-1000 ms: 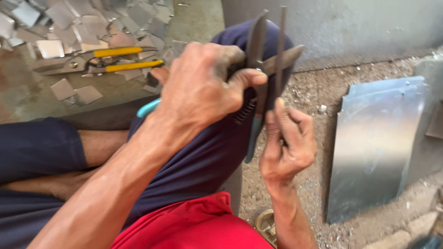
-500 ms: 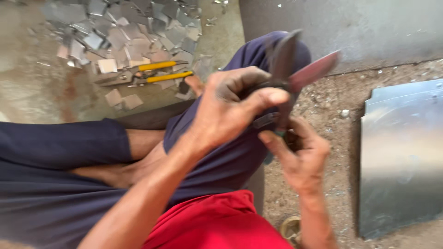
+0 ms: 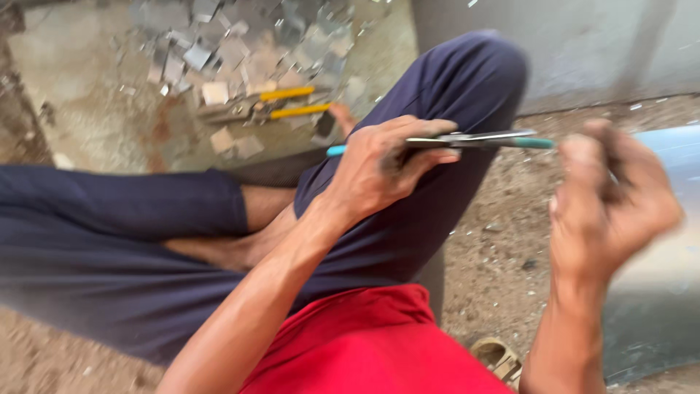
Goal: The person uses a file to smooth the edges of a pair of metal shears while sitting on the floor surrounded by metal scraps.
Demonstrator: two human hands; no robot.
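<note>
Over the raised knee in dark blue trousers [image 3: 467, 80], a pair of snips with teal grips [image 3: 467, 140] lies level, and the left hand [image 3: 379, 171] is wrapped closed about its middle. To the right, the right hand [image 3: 609, 197] is curled into a blurred fist; whether it holds anything cannot be told. Far left on the floor lie yellow-handled snips [image 3: 273, 103] among cut metal scraps [image 3: 219, 55], and a metal sheet [image 3: 667, 292] lies at the right edge.

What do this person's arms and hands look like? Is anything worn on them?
Both arms are bare as far as the picture shows: no sleeves, gloves, watch or bracelets in view. The left hand shows dark, grimy smudges on the fingers and knuckles. The right hand is blurred, so its details are hard to tell, though it also looks ungloved and dusty. The forearms are lean.
</note>
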